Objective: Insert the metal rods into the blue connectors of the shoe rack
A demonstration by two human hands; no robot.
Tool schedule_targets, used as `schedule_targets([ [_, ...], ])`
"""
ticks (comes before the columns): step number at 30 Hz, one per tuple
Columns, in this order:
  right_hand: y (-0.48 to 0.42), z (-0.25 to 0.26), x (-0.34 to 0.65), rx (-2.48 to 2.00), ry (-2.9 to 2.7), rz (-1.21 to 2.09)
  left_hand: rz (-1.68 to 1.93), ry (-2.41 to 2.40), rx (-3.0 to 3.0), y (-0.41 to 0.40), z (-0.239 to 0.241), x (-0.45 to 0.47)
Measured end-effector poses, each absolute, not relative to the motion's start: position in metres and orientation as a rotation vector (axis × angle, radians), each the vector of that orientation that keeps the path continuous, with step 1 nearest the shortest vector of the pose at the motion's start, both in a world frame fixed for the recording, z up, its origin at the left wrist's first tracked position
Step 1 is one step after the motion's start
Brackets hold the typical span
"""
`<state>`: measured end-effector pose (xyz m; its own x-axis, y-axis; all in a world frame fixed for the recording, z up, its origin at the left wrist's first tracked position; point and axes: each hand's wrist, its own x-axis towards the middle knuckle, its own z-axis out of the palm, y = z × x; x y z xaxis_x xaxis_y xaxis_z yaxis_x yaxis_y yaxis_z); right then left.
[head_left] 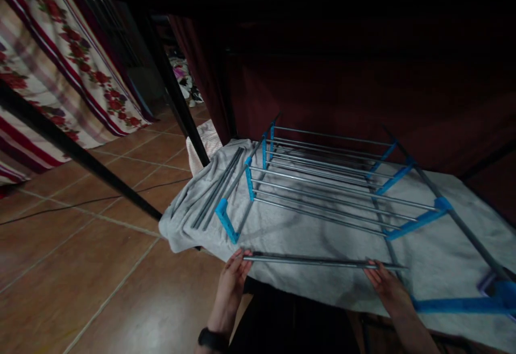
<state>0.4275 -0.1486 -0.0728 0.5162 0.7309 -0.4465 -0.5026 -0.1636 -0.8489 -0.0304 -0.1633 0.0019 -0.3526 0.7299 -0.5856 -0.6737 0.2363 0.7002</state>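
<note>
A thin grey metal rod [306,260] lies level across the front, held between both hands. My left hand [236,269] pinches its left end. Toward the other end, my right hand [381,276] has its fingers closed on the rod, whose tip sticks out past them. Just behind stands a partly built drying rack [322,188] of metal rods and blue plastic brackets. A blue bracket [227,221] at the rack's near left corner bears no cross rod. At the near right, another blue bracket [455,305] is partly cut off by the frame.
Several loose rods [220,190] lie on the grey blanket [189,203] left of the rack. Dark bed posts [177,91] and a slanting dark bar [80,155] stand at the left. A cable [97,199] crosses the tiled floor [80,257]. A dark red curtain [322,96] hangs behind.
</note>
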Motion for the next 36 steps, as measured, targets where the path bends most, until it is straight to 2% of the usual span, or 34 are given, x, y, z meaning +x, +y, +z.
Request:
schedule_targets([
  [16,-0.147,-0.081,0.434,-1.275,-0.152,1.314,1.435,1.061,0.097,-0.153,0.028,0.023],
  [36,-0.142,-0.062,0.421,-1.292,-0.028,1.279,1.422,0.996,0.224,-0.131,0.043,0.051],
])
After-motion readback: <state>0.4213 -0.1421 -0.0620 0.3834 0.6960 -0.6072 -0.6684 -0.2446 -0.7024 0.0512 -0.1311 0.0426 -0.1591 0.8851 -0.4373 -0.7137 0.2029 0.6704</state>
